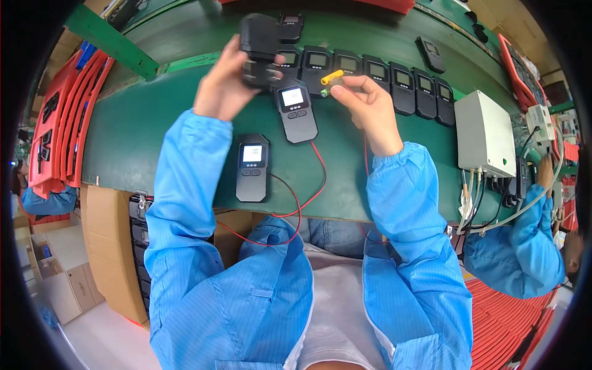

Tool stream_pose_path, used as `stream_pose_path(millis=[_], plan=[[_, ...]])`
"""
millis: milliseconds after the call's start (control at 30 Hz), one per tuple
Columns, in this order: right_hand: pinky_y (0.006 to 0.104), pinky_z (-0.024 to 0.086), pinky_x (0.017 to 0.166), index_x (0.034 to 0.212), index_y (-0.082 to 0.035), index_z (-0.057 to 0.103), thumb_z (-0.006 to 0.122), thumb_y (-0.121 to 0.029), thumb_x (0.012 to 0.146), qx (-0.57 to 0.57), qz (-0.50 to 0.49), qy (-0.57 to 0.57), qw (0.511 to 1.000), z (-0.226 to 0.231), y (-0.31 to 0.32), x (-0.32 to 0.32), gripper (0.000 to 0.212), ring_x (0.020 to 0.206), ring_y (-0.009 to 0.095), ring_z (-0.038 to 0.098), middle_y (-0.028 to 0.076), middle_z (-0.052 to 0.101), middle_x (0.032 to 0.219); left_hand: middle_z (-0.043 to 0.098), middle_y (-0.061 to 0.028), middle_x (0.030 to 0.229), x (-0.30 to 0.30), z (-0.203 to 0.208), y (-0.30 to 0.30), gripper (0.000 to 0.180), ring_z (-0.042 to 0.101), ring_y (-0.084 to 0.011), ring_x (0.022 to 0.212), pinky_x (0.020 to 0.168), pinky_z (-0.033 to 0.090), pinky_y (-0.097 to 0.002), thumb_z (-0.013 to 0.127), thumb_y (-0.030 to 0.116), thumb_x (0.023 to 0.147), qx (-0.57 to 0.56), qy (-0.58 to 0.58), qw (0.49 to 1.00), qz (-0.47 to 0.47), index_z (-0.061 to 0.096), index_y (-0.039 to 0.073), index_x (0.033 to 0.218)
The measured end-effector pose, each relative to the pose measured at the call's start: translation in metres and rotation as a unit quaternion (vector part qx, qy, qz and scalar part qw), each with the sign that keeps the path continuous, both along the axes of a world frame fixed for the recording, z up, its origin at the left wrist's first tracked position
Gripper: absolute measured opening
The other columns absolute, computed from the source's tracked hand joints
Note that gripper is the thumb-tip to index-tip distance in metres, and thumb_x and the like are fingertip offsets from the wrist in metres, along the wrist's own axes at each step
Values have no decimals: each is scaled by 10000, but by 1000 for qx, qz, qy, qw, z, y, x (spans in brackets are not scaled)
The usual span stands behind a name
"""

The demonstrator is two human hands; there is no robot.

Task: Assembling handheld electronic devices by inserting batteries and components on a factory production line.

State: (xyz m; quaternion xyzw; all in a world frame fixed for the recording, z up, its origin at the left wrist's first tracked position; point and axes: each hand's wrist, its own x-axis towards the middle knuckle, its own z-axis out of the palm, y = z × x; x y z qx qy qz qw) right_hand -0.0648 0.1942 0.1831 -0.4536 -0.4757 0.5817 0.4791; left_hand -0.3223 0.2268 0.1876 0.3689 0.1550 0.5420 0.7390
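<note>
My left hand is wrapped round a black handheld meter, raised above the green bench and smeared by motion. Between thumb and fingertips, my right hand pinches a small yellow connector; a green tip shows just below it. A red wire hangs from beneath this hand to the bench edge. Under my hands lies a meter with a lit screen, a red lead running from its lower end. Nearer to me, a second lit meter also has a red lead, which loops over the front edge.
Several dark-screened meters stand in a row at the back; another lies behind. A white box with cables is at the right, beside a co-worker's blue sleeve. Red trays are stacked left, above a cardboard box.
</note>
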Motion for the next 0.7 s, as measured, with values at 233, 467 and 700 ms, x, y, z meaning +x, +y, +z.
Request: stream_pose_path(millis=[233,467,700], plan=[[174,200,435,1057,-67,597,725,-162,838,-13,8,11,1000,3,-4,-2,270,511,-36,365,2,691,860,413,-150,1387,48,-24,-14,842,488,-300,1237,1003,438,-434,723,69,793,111,98,989,23,232,82,1477],[170,222,432,1036,-69,603,705,-112,853,50,56,33,997,-9,-14,-12,214,540,-36,421,27,692,872,376,-121,1421,48,-25,-17,889,489,-296,1231,1029,418,-439,770,49,751,127,146,981,35,251,58,1473],[172,204,424,1044,-69,600,694,-117,864,-94,140,67,983,8,-16,-1,208,525,-40,403,20,684,870,372,-118,1423,52,-22,-23,862,455,-289,1257,1038,410,-442,772,39,751,118,101,988,15,279,33,1459]])
